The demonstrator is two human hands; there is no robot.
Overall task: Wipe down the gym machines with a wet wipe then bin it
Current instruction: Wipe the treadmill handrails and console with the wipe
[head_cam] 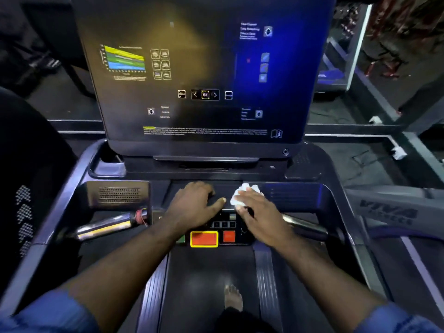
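Observation:
I stand on a treadmill (pixel 298 198) facing its big dark console screen (pixel 204 68). A crumpled white wet wipe (pixel 242 194) lies on the dark ledge just below the screen, with my right hand (pixel 258 212) on top of it, fingers spread flat and pressing it down. My left hand (pixel 194 205) rests palm down on the same ledge just to the left, fingers loosely bent, nothing in it. Both hands sit above the button panel (pixel 216 236) with its red, yellow-framed button.
Chrome handlebars stick out to the left (pixel 105 227) and right (pixel 305 225) of the panel. A cup-holder recess (pixel 108 164) sits at the console's left. My bare foot (pixel 233 296) is on the belt below. Another machine's frame (pixel 389 212) stands on the right.

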